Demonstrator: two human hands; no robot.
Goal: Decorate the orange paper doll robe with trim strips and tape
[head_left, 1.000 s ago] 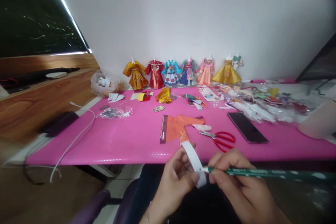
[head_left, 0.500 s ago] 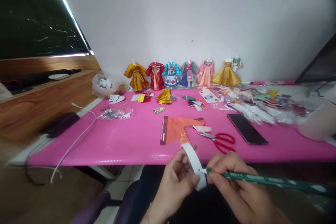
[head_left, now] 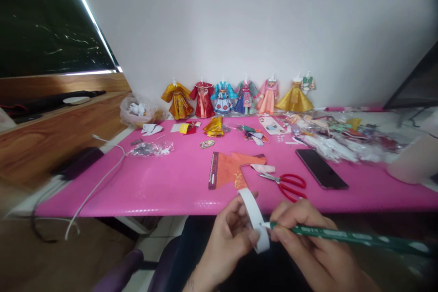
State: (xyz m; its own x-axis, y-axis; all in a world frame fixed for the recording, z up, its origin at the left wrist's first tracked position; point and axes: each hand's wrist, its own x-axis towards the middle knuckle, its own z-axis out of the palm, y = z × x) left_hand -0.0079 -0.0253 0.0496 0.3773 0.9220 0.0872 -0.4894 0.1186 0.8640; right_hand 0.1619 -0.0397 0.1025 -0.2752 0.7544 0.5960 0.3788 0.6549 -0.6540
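Observation:
A curved white strip (head_left: pixel 252 212) is held between the thumb and fingers of my left hand (head_left: pixel 227 237), in front of the table's near edge. My right hand (head_left: pixel 308 237) grips a green pen with pale spots (head_left: pixel 356 236), and its white tip meets the strip or lies very close to it. Just beyond my hands lies an orange fabric piece (head_left: pixel 228 167) with a dark patterned band on its left side. A small pale pink piece (head_left: pixel 263 168) and red-handled scissors (head_left: pixel 290 185) are to its right.
Several miniature dresses (head_left: pixel 224 96) stand along the wall at the back of the pink table (head_left: pixel 137 191). A black phone (head_left: pixel 321 169) lies at the right, near plastic-wrapped pieces (head_left: pixel 342 143). A white cable (head_left: pixel 99 185) crosses the left side, and a plastic bag (head_left: pixel 137 110) sits at the back left.
The white strip has turned slightly in my left hand and its lower end hangs a little lower. The pen has shifted very slightly; both hands keep their grip.

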